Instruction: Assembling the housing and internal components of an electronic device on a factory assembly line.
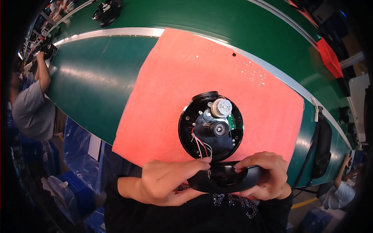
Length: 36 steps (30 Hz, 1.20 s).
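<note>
A round black housing (186, 136) lies with its inside facing up on the pink cloth mat. Within it sit a silver motor (222, 107), a black ringed round part (220, 129) and a green circuit board (232, 121). Red and white wires (200, 143) run from the housing toward my left fingertips. Just in front of the housing, my left hand (167, 182) and my right hand (269, 174) grip opposite sides of a curved black cover (223, 188), tilted on its edge. My left thumb and finger pinch by the wire ends; exactly what they touch there is unclear.
Many small screws (252, 73) are scattered at the far right of the pink mat (155, 101). Beyond runs a green conveyor belt (194, 15) carrying a black assembly (107, 12). A red bin (329, 58) and black bag (322, 147) are rightward; co-workers sit at both sides.
</note>
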Each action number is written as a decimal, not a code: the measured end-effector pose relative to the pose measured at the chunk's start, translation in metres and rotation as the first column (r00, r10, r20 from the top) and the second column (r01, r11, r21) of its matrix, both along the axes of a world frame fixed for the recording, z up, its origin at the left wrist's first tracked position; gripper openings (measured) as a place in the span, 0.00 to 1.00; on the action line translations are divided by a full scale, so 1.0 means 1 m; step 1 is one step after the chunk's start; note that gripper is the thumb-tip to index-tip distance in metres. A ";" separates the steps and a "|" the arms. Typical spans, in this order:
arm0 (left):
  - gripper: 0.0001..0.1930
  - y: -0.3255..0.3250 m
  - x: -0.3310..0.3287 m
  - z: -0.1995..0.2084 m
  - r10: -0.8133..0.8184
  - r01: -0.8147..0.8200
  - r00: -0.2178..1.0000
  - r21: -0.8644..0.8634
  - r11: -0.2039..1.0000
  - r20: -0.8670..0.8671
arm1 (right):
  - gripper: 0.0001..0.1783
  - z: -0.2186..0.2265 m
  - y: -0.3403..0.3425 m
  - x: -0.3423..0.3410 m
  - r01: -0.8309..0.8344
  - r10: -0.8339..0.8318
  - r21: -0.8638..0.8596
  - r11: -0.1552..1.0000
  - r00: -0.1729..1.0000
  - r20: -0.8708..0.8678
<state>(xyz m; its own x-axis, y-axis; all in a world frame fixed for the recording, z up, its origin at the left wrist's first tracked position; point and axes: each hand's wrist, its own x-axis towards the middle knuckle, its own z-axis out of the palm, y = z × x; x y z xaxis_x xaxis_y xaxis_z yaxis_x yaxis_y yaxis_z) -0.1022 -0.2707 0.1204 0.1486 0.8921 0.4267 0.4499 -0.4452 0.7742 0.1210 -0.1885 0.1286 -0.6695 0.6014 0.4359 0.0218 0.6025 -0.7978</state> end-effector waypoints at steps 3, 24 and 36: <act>0.21 -0.003 -0.004 -0.002 -0.030 0.030 1.000 -0.041 0.999 -0.004 | 0.32 -0.002 -0.004 -0.001 0.001 -0.001 0.065 0.998 1.000 0.001; 0.10 -0.012 -0.011 -0.027 -0.184 0.170 0.976 0.119 0.978 0.113 | 0.11 -0.040 -0.026 0.014 -0.130 0.122 0.058 0.990 0.984 0.128; 0.19 -0.039 0.008 -0.103 -0.013 0.077 0.864 -0.106 0.991 0.503 | 0.06 -0.047 -0.027 0.008 -0.197 0.198 -0.110 0.974 0.980 0.003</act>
